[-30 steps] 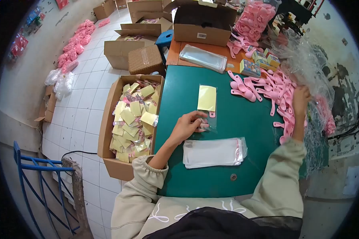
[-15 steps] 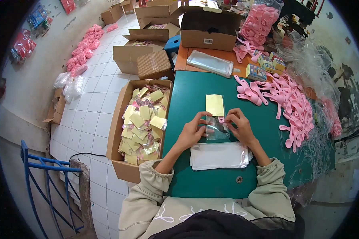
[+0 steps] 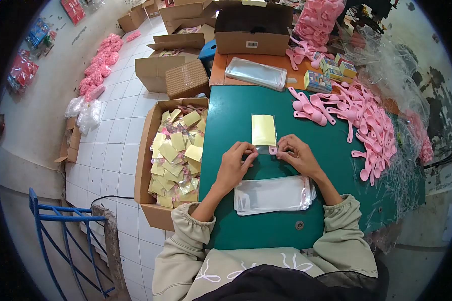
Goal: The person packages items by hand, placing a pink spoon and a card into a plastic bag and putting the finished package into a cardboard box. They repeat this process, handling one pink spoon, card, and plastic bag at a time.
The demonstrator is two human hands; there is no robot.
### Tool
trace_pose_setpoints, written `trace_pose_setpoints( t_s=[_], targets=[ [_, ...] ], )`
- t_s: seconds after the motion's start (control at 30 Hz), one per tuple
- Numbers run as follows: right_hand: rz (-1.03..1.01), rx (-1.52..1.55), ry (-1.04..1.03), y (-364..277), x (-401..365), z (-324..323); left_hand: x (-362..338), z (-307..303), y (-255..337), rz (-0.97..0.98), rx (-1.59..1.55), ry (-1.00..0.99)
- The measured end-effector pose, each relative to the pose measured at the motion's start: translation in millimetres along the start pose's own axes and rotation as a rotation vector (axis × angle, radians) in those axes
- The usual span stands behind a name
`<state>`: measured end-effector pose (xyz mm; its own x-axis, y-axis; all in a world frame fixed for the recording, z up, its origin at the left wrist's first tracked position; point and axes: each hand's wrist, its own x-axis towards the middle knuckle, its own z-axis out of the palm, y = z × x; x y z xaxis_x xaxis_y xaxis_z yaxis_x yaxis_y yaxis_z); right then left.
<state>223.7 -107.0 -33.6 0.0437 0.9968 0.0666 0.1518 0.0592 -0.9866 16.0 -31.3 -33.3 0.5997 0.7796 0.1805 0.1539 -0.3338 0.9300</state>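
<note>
A clear plastic bag (image 3: 262,149) lies on the green table in front of me, holding a yellow card (image 3: 263,131). The end of a pink spoon handle (image 3: 272,150) shows below the card; the rest of the spoon is hidden. My left hand (image 3: 233,164) pinches the bag's lower left corner. At the lower right corner, my right hand (image 3: 300,156) has its fingertips closed on the bag beside the handle. Closer to my body lies a stack of flat clear bags (image 3: 271,195).
To the left, a cardboard box (image 3: 144,173) holds many filled bags with yellow cards. Pink spoons (image 3: 369,128) are piled on the right. Small card packs (image 3: 318,82), more clear bags (image 3: 256,73) and an open carton (image 3: 253,46) stand at the back.
The bag's loose lower part, earlier spread towards me, now appears folded up, so the packet looks shorter. Both hands have come to its lower corners. The view has shifted slightly.
</note>
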Motion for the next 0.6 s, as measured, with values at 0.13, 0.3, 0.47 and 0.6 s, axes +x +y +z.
trace_pose_setpoints(
  t_s=[0.13,0.3,0.47,0.6],
  targets=[
    [0.156,0.180,-0.022,-1,1,3,-1,2,-9,-0.041,0.021,0.040],
    [0.172,0.149,0.078,-1,3,10,-1,3,-5,-0.096,0.035,0.063],
    [0.191,0.143,0.160,1,4,14,0,4,-4,-0.196,-0.050,0.051],
    [0.168,0.175,0.193,7,4,15,2,6,-1,-0.210,-0.131,0.104]
  ],
)
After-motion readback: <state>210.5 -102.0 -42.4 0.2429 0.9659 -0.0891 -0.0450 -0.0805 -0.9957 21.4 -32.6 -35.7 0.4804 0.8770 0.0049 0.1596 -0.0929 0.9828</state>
